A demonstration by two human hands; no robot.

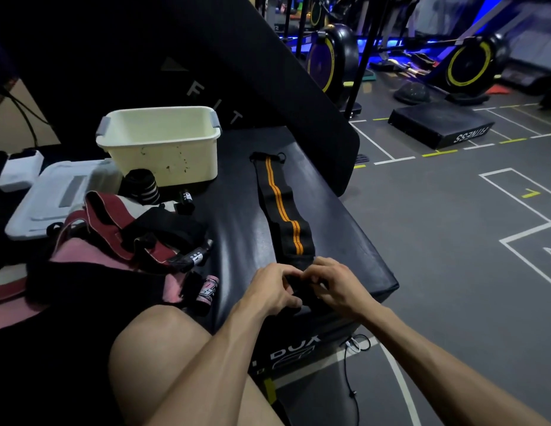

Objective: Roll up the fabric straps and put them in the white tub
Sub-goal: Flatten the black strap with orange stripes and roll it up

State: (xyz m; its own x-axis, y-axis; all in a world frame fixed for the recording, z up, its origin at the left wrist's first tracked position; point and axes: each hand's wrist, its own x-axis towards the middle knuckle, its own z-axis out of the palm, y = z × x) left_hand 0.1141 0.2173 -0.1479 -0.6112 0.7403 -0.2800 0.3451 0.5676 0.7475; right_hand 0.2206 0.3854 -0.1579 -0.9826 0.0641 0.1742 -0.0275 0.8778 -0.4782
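Note:
A long black strap with two orange stripes [280,207] lies stretched out on the black padded box [234,216], running away from me. Its near end is curled into a small roll between both hands. My left hand [275,289] pinches the roll from the left and my right hand [334,284] pinches it from the right. The white tub [163,142] stands at the far left of the box and looks empty. To its right front a rolled black-and-white strap [142,186] stands. A tangled heap of maroon, pink and black straps [123,238] lies to my left.
A pale plastic lid [53,198] lies left of the tub. A small pink-and-black roll [206,292] sits near my knee. A black padded panel leans behind the tub. Grey gym floor with white lines, a black step box [443,124] and exercise bikes lie to the right.

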